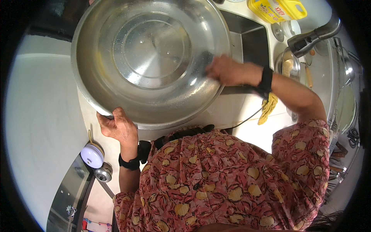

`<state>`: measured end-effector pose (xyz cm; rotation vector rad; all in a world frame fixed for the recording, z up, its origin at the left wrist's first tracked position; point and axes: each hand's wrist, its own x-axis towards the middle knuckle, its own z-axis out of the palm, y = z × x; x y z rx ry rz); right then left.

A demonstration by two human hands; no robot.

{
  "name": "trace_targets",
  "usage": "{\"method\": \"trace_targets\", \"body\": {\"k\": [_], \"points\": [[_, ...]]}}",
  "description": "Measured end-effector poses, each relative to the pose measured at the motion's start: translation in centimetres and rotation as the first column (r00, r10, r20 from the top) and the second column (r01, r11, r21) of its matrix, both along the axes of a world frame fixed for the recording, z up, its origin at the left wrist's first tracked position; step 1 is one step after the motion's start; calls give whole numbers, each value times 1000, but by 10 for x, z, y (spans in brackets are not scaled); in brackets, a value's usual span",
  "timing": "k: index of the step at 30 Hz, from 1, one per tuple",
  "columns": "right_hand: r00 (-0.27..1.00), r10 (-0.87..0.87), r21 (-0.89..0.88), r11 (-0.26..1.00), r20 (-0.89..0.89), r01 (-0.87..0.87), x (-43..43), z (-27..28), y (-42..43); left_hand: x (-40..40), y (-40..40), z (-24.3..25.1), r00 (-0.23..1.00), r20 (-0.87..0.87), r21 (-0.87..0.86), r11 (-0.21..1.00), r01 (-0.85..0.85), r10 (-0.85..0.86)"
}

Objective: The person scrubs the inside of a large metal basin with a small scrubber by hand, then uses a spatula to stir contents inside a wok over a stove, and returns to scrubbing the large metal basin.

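A large, wet stainless steel basin (156,104) fills the upper middle, its open inside facing me. Its right side overlaps a dark sink (255,43). My left hand (118,126) grips the rim at the lower left, thumb on the inner side. At the basin's right inner wall is my right hand (226,69), blurred, with its fingers curled. A dark blurred patch shows beside those fingertips; whether it is a scouring pad in the hand or a reflection cannot be told. Both wrists wear black bands.
Right of the sink hangs a grey faucet (314,37). A yellow detergent jug (276,10) stands behind, near glass lids (277,32). A steel bowl (295,68) holds a brush. A yellow cloth (268,108) drapes the counter edge. A lidded lilac pot (92,156) sits lower left.
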<state>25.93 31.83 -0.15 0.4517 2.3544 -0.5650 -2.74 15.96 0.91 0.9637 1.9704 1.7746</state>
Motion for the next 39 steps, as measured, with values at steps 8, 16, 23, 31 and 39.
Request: {"method": "trace_targets", "body": {"k": [8, 16, 23, 31, 39], "points": [[973, 42, 464, 883, -226, 69, 14, -47, 27, 0, -4, 0, 997, 72, -61, 998, 32, -27], [755, -412, -693, 717, -510, -76, -124, 8, -73, 4, -4, 2, 992, 124, -64, 998, -7, 15], [543, -637, -589, 754, -548, 290, -176, 34, -21, -9, -24, -14, 996, -82, -141, 989, -53, 42], [512, -256, -359, 926, -820, -113, -178, 16, -74, -5, -17, -7, 690, 718, 125, 992, -1, -90], [972, 111, -328, 928, -208, -176, -62, -16, -3, 5, -20, -8, 895, 427, -6, 989, 145, -129]]}}
